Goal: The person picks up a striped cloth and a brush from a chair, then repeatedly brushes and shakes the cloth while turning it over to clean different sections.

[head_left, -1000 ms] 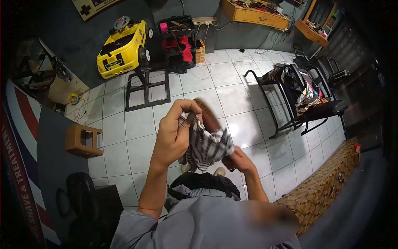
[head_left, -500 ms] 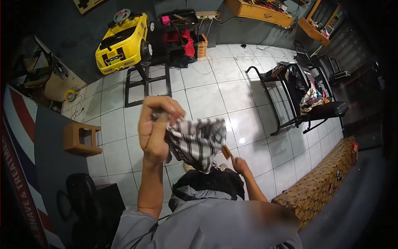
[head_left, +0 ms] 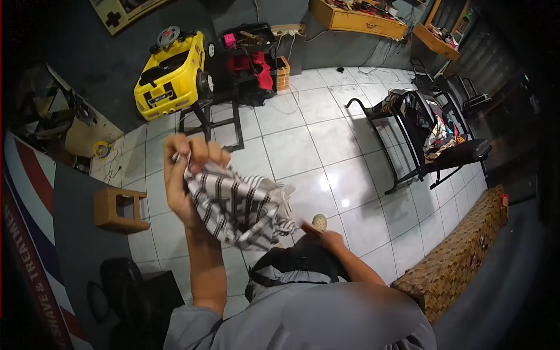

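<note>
My left hand [head_left: 189, 175] is raised at left of centre, its fingers pinching the upper corner of a white cloth with dark stripes [head_left: 233, 204]. The cloth hangs bunched from it toward the right, its lower end gathered near my right hand. Lower down, my right hand [head_left: 332, 240] is wrapped round a flat, brown, wooden-looking tool [head_left: 311, 227], whose far end points at the cloth's edge. Its kind is too small to make out. Just beyond this tool the tip of a beige speckled shoe [head_left: 319, 221] shows on the floor.
A yellow toy car [head_left: 172, 76] rests on a black frame at the upper left. A brown stool [head_left: 119, 210] stands to the left. On the right are a black-framed chair [head_left: 402, 140] with cloths on it and a long woven-pattern bench [head_left: 455, 256]. White tiles [head_left: 291, 140] cover the floor.
My left hand has moved left, drawing the striped cloth with it and spreading it more. My right hand has shifted slightly left and down, with the brown tool turned flatter.
</note>
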### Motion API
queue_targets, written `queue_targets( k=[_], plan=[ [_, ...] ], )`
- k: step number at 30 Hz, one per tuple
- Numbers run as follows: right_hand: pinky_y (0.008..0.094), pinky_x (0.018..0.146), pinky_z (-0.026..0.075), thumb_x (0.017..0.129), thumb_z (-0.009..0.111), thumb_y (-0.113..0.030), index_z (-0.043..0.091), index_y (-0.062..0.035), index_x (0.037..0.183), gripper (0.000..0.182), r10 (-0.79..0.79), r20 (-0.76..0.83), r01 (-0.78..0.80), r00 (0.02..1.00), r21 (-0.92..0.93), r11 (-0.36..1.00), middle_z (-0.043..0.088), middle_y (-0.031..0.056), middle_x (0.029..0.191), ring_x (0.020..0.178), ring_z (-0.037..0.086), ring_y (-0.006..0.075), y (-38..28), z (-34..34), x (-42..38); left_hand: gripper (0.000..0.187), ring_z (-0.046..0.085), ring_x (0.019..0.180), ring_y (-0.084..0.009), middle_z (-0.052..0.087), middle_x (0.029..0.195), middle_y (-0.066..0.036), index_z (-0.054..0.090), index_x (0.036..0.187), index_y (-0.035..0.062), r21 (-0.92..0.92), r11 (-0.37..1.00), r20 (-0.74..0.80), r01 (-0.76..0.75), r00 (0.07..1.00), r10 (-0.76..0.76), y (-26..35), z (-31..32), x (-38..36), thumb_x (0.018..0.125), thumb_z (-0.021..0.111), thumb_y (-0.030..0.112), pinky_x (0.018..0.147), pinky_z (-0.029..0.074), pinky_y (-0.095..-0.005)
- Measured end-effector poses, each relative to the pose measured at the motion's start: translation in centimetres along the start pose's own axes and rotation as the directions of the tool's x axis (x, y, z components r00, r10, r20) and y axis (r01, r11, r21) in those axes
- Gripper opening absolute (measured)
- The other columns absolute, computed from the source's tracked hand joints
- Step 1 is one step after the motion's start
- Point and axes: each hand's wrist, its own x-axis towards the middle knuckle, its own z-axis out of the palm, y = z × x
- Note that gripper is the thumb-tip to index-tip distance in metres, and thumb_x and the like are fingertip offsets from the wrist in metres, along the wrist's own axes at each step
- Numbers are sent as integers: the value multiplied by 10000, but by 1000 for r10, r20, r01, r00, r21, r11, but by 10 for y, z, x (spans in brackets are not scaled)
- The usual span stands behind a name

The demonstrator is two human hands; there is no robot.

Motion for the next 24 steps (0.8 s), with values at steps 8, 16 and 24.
queue_targets(
  k=[8,16,24],
  plan=[
    [424,662,438,927,316,-339,570,34,850,458,-99,-317,246,943,465,850,580,269,784,770,576,384,7,-61,-9,62,278,518,-106,306,556,-5,363,786,41,105,981,-19,165,986,-164,-38,1,-15,774,302,40,531,282,-273],
    [392,576,409,945,272,-238,423,-25,977,263,-500,-592,775,632,494,394,509,179,725,621,509,326,-127,-150,-73,62,254,507,-101,277,557,-2,341,783,51,291,957,-95,10,995,18,-42,31,-3,818,294,33,495,272,-269],
    [412,670,479,766,522,-276,623,-38,950,317,-70,33,70,997,12,997,627,186,864,786,617,319,32,-9,26,45,260,526,-89,308,589,10,377,851,83,-43,999,-28,-4,1000,3,-23,25,-2,874,360,48,517,256,-259]
  ],
)
